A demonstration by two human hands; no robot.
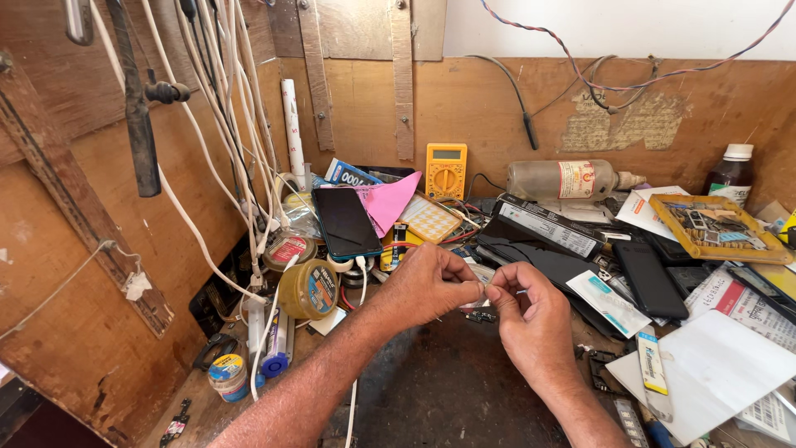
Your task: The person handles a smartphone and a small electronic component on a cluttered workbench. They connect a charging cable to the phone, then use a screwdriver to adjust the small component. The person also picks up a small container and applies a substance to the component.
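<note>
Both my hands meet above the dark middle of a cluttered workbench [431, 390]. My left hand [427, 282] has its fingers pinched together on a tiny pale part [483, 287] at its fingertips. My right hand [531, 311] faces it, thumb and forefinger also closed on that part, with a thin sliver sticking out near the knuckles. The part is too small to identify. A small dark component [481, 316] lies on the bench just below my fingertips. A black smartphone [345, 221] leans screen-up behind my left hand.
A yellow multimeter [446, 170] stands at the back wall beside a lying bottle [568, 179]. Round tins [308, 289] and white cables [249, 166] crowd the left. Black phones [649, 279], papers and a yellow tray [718, 228] fill the right side.
</note>
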